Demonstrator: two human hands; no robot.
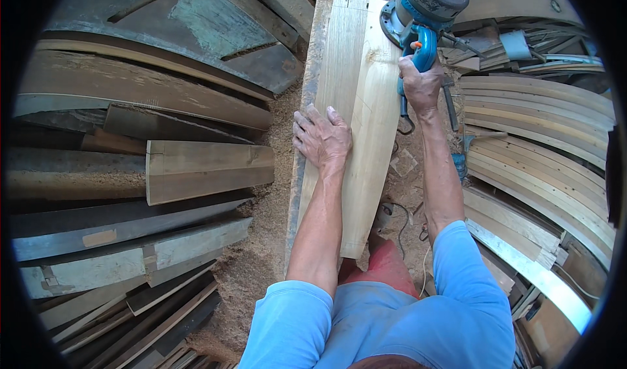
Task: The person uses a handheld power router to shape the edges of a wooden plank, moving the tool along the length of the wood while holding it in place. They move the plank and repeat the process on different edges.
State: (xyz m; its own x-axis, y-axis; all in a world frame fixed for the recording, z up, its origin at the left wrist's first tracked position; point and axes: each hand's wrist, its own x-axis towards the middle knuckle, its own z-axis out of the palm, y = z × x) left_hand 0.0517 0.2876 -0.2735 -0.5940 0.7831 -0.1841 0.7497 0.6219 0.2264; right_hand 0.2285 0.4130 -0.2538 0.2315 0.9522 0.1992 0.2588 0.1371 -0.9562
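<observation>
A long pale wooden board (372, 114) lies lengthwise in front of me on a narrow, worn bench (315, 62). My left hand (322, 136) rests on the board's left part, palm down, with its fingers spread. Held by its blue handle, a blue power router (428, 10) is at the board's far right edge. My right hand (421, 85) is closed around that handle. The router's round base plate overlaps the board's edge, and its cutter is hidden from sight.
Stacked planks (209, 173) and dark boards fill the left side. Curved pale wooden pieces (542, 114) are piled along the right. Sawdust (261, 238) covers the floor beside the bench. A dark cord (406, 215) lies on the floor right of the board.
</observation>
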